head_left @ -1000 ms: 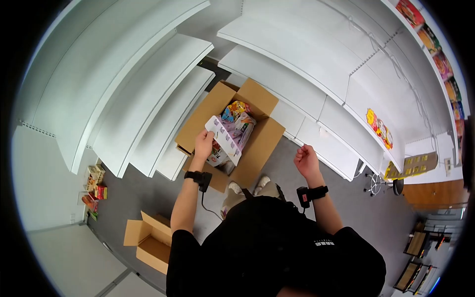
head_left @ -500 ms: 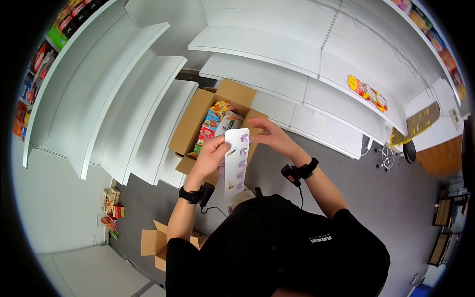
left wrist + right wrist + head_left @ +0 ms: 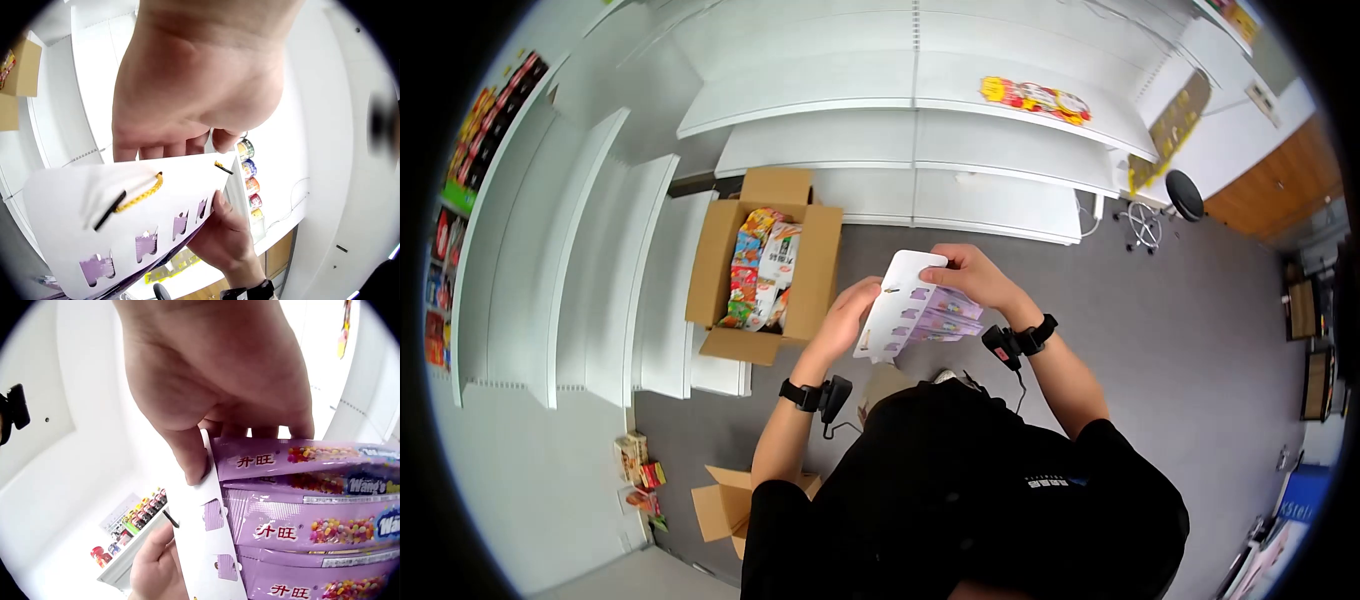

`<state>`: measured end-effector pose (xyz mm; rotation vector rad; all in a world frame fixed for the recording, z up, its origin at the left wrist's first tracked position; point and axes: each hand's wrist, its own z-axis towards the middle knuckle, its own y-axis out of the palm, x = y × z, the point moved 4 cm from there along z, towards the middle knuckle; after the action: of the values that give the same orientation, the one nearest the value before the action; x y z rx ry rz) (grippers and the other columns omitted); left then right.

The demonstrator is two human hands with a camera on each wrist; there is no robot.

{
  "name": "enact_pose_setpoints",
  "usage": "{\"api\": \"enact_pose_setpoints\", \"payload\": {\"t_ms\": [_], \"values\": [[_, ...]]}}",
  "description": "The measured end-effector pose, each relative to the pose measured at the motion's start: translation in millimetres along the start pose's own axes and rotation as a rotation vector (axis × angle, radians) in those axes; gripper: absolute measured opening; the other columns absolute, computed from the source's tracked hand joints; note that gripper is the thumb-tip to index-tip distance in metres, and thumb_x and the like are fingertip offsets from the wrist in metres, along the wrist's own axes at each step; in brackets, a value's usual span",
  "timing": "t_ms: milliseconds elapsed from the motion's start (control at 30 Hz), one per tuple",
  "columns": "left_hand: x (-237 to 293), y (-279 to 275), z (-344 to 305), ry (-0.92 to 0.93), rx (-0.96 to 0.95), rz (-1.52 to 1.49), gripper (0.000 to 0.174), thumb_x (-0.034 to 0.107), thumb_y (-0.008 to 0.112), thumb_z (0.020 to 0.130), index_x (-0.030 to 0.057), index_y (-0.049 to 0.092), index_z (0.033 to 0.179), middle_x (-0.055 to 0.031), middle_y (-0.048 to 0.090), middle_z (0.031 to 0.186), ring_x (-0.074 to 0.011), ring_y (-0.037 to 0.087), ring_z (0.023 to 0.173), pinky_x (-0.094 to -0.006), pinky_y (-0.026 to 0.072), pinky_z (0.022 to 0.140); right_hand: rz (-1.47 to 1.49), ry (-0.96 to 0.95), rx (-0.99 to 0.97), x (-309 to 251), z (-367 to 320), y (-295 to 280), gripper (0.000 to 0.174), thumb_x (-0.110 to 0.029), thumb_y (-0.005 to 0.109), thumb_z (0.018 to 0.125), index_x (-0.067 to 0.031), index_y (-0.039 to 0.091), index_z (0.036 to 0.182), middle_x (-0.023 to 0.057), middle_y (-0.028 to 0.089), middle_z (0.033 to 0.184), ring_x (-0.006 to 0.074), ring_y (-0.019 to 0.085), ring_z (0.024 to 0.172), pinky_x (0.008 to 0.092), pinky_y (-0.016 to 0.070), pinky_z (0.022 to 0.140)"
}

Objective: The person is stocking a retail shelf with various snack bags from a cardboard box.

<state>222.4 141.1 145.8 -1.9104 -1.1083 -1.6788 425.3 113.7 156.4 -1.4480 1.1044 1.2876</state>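
Note:
A white display card (image 3: 897, 312) strung with purple candy packets (image 3: 945, 318) is held up in front of the body. My right hand (image 3: 978, 278) pinches its upper right corner, thumb (image 3: 195, 464) on the white face and fingers behind. My left hand (image 3: 846, 318) is at the card's left edge, its fingers reaching behind it in the left wrist view; their tips are hidden. A yellow cord (image 3: 142, 196) with a black end passes through a hole in the card. Candy pictures and "Wang's" lettering show on the packets in the right wrist view.
An open cardboard box (image 3: 815, 270) full of snack bags (image 3: 778, 255) stands left, beside white shelves (image 3: 820, 95). Red-and-yellow packs (image 3: 1035, 98) lie on one shelf. A second open box (image 3: 718, 508) sits behind left. A wheeled stool (image 3: 1180, 198) stands at right.
The card has come up out of the box area and over to the right. My right hand has taken hold of it, and my left thumb has left its face. The view has turned right.

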Motion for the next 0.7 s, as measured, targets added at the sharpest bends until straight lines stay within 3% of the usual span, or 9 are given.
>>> {"api": "enact_pose_setpoints", "payload": {"t_ms": [100,200,467,700], "values": [[-3.9,26.3,28.6,-0.037,-0.152,-0.033,0.027,0.015,0.044,0.087,-0.0022,0.059,0.101,-0.0039,0.060,0.095,-0.0113,0.052,0.090,-0.0236,0.0389,0.083,0.036,0.015,0.097,-8.4,-29.7,-30.0,0.018,-0.019,0.064,0.085,-0.0010,0.060,0.082,-0.0040,0.054,0.071,0.0034,0.045,0.066,0.0212,0.0379,0.058],[-3.5,48.7,52.0,-0.017,-0.288,0.277,0.028,0.014,0.045,0.084,-0.0025,0.060,0.101,-0.0042,0.061,0.095,-0.0119,0.053,0.090,-0.0245,0.0397,0.084,0.103,0.031,0.207,1.9,-50.8,-59.9,0.018,-0.019,0.064,0.085,-0.0010,0.061,0.083,-0.0038,0.055,0.071,0.0034,0.046,0.066,0.0208,0.0384,0.058],[-1.6,78.5,131.1,-0.039,-0.371,0.274,0.014,0.009,0.052,0.081,-0.0001,0.061,0.087,-0.0020,0.059,0.080,-0.0084,0.051,0.077,-0.0225,0.0397,0.072,0.172,0.059,0.430,40.4,-80.0,-130.3,0.016,-0.019,0.063,0.086,-0.0029,0.062,0.085,-0.0043,0.055,0.069,0.0030,0.045,0.061,0.0202,0.0373,0.053],[50.1,109.8,207.8,0.016,-0.390,0.220,0.012,0.009,0.054,0.082,-0.0005,0.061,0.086,-0.0022,0.058,0.073,-0.0075,0.049,0.067,-0.0222,0.0392,0.063,0.099,0.162,0.521,72.4,-70.5,-178.6,0.017,-0.020,0.063,0.086,-0.0032,0.063,0.086,-0.0039,0.053,0.067,0.0032,0.044,0.058,0.0203,0.0349,0.051]]}}
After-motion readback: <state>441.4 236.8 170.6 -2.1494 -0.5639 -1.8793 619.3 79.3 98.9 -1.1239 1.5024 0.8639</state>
